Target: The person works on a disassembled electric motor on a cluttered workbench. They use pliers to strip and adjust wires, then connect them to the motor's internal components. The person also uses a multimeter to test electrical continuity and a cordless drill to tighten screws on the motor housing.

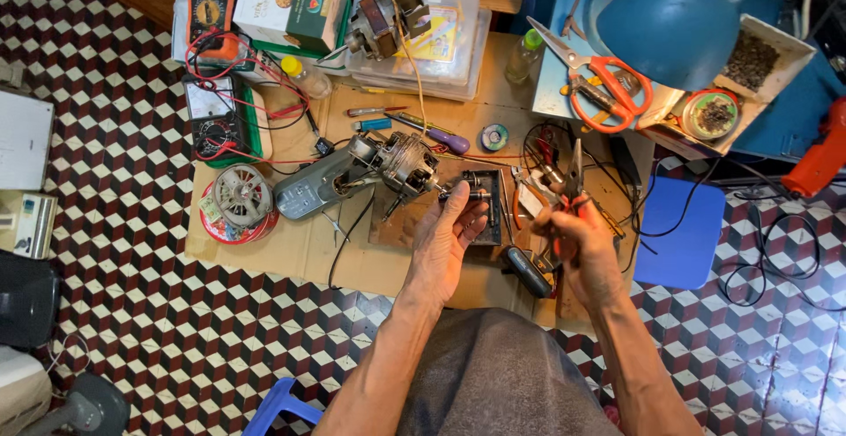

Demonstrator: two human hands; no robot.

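Left hand [449,229] gripping motor shaft [463,195], right hand [577,242] beside, clamped on pliers [573,176]

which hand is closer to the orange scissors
Right. The right hand, holding pliers, sits just below the scissors. The left hand is farther left, on the motor's shaft end.

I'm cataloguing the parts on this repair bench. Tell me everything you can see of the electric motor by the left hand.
The electric motor is bare grey metal with copper windings showing and thin wires trailing off it. It lies on its side on the cardboard sheet, its shaft pointing right toward the left hand, whose fingertips reach the shaft end. A grey plastic housing adjoins its left side.
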